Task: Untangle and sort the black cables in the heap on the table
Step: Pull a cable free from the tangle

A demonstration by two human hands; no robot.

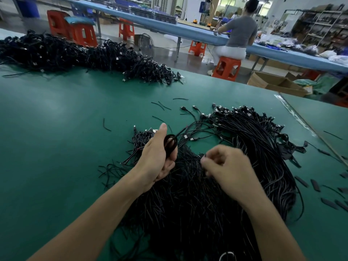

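Two grips are working the cable heap point(188, 204), the left grip point(156, 161) curling round a looped bundle point(170, 142), the right grip point(227, 166) apparently pinching a strand point(201, 155) just right of it.

A factory assembly floor, shown by a long green worktable point(56, 129) heaped with black cables point(188, 194), a person point(241, 29) on an orange plastic stool point(227, 67) at a long blue bench point(197, 32), cardboard boxes point(273, 83) and stocked metal shelving point(320, 25).

Left grip point(156, 159) clasped, right grip point(227, 166) curled, blurred
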